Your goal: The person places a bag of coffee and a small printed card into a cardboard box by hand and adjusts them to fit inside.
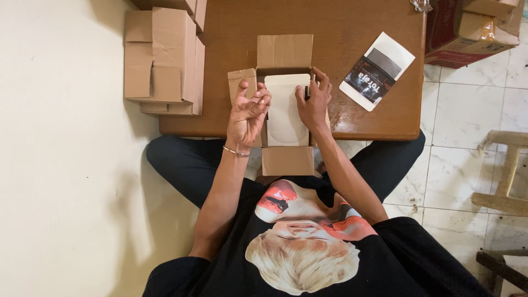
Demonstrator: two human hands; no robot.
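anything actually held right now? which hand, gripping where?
Right hand grips the white pouch in the open cardboard box, fingers on its upper right edge. Left hand hovers above the box's left flap, holding nothing visible.

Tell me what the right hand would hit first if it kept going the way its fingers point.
Probably the open cardboard box's far flap; the right hand already rests at the white pouch inside. Depth is uncertain.

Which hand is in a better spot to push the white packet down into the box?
Probably the right hand: its fingers already rest on the flat white packet inside the small open cardboard box. The left hand is lifted beside it, holding nothing.
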